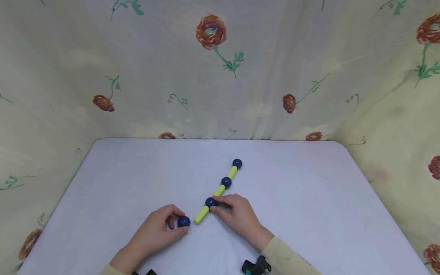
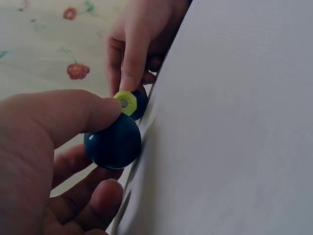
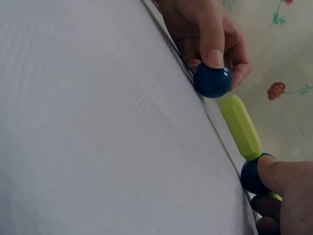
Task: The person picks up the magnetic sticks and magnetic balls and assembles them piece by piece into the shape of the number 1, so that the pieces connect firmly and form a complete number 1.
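Note:
My left hand (image 1: 156, 228) pinches a loose dark blue ball (image 1: 184, 222) between thumb and fingers. Just right of that ball lies the free end of a yellow-green rod (image 1: 201, 215), with a small gap between them in the head view. The rod belongs to a straight chain of yellow-green rods and dark blue balls slanting away to the upper right. My right hand (image 1: 240, 215) pinches the chain's nearest ball (image 1: 210, 202) with thumb and fingers. In the left wrist view the rod's end face (image 2: 124, 104) shows a round grey centre behind the held ball.
Farther along the chain are a middle ball (image 1: 226, 182) and a far end ball (image 1: 237, 163). Everything lies on a white-covered table (image 1: 309, 183). A flowered cloth (image 1: 261, 76) hangs behind and at both sides. Dark wrist devices (image 1: 257, 266) show at the bottom edge.

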Demonstrator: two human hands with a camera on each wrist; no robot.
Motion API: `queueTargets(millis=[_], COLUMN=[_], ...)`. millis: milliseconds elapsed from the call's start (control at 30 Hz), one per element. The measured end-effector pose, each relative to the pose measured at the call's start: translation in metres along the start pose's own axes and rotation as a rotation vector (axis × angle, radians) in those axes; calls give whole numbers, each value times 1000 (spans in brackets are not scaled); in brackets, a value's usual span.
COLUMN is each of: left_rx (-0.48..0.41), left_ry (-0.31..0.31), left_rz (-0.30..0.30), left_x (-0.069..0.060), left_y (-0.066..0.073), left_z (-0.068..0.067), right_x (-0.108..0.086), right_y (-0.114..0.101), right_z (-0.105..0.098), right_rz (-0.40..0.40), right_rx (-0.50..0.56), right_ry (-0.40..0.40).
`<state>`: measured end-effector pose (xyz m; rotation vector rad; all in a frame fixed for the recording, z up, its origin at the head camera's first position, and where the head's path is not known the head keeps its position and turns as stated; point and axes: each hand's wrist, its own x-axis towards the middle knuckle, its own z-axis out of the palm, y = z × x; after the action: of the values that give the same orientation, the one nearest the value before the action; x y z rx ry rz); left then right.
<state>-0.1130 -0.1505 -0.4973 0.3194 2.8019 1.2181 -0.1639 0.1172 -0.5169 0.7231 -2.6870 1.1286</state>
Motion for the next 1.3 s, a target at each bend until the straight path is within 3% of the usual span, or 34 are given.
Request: queueTargets(millis=[267, 567, 933, 1300], left_rx=[39, 32, 77, 83], left_ry=[-23, 3, 2, 12], left_rz=[-60, 36, 22, 61], left_x=[-3, -8, -8, -11], left_y=[5, 4, 7, 11], left_z=[3, 7, 12, 18], right_x=[0, 1, 1, 1], right_y=[-2, -3, -1, -1], right_z=[0, -2, -1, -1], right_rz=[9, 4, -6, -10], right_rx=[7, 14, 19, 20], right_ry=[-5, -5, 3, 7])
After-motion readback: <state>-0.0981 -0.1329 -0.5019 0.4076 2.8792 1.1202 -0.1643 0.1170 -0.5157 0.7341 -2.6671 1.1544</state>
